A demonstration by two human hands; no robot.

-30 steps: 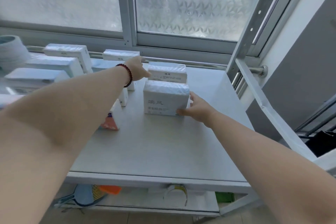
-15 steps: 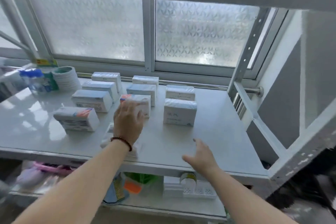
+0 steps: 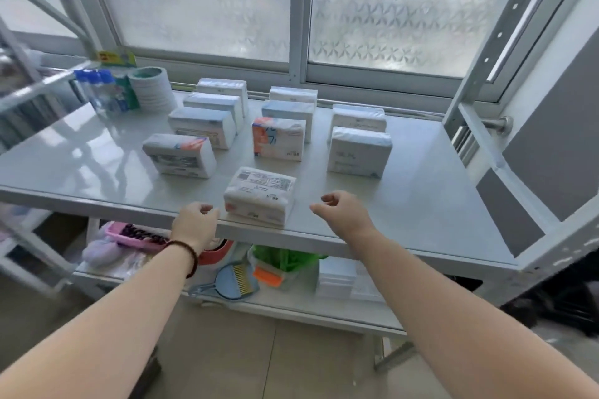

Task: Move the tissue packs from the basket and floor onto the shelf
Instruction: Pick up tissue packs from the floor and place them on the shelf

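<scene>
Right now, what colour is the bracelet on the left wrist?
Dark, reddish-black beads; the bracelet shows best in the head view, just behind the left hand.

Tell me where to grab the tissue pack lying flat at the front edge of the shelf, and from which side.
Grip the front tissue pack across its two short ends, coming from the front edge of the shelf: it lies flat, and the left hand and right hand already flank it.

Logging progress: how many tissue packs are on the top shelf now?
10. Left row: four. Middle: four. Right: two. None looks hidden.
</scene>
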